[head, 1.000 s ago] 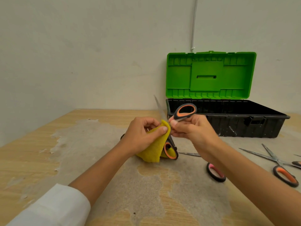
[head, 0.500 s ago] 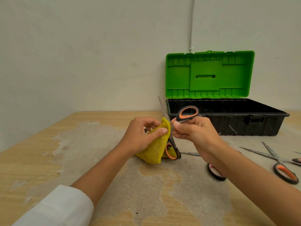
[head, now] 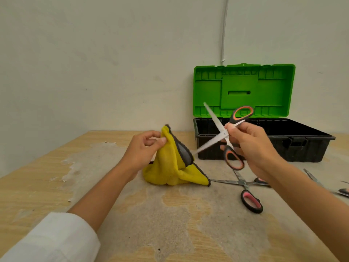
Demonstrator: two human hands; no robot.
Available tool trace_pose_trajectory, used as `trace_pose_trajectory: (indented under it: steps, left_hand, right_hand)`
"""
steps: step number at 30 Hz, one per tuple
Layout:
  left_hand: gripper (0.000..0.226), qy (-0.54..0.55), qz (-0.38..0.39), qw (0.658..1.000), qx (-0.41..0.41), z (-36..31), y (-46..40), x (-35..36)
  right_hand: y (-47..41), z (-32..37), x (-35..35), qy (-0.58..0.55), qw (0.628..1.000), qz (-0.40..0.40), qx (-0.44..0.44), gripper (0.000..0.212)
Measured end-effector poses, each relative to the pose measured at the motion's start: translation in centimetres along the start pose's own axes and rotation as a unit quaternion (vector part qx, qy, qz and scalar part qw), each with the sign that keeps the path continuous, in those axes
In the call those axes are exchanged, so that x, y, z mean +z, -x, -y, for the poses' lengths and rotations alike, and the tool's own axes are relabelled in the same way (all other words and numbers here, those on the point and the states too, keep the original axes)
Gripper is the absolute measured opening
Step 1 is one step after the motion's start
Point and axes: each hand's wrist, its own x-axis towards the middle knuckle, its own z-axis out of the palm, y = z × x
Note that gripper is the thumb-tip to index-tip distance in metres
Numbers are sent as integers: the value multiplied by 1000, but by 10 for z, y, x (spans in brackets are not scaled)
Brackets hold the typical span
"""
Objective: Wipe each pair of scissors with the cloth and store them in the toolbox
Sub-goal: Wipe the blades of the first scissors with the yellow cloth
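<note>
My right hand [head: 249, 146] grips orange-and-black scissors [head: 225, 134] near their pivot, in the air in front of the toolbox, blades spread wide apart. My left hand [head: 143, 150] pinches the top of the yellow cloth [head: 168, 167], whose lower part rests on the table. The cloth hangs just left of the scissors, apart from the blades. The toolbox [head: 294, 146] is black with its green lid [head: 243, 90] standing open against the wall.
Pink-handled scissors [head: 249, 195] lie open on the table below my right forearm. More scissors [head: 340, 190] lie at the right edge, partly hidden by my arm. The worn wooden table [head: 170, 224] meets a white wall behind.
My right hand drew the scissors out of the cloth and to the right, and the blades have opened wide. The left hand lifted the cloth's top edge.
</note>
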Motion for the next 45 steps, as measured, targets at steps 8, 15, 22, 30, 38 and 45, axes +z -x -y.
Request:
trace_pose_trajectory:
  steps: [8,15,22,30,38,45]
  left_hand:
    - [11,58,62,996,-10,-11,3,3]
    - [10,-59,133,987,65,-23,12,11]
    - [6,-141,100,977,126,-24,13,19]
    - [9,-175,83,974,119,-26,13,28]
    - [8,-161,85,976,116,-23,14,34]
    - [29,-213,69,970,91,-17,12,33]
  right_hand:
    - [5,13,6,394,899,183,-48,15]
    - [-2,8,18,389,900,164,-103,17]
    - [-1,10,13,315,931,158,-97,17]
    - [2,15,16,388,895,144,-164,21]
    - [6,8,21,336,922,128,-140,17]
    - [9,11,18,378,898,125,-186,17]
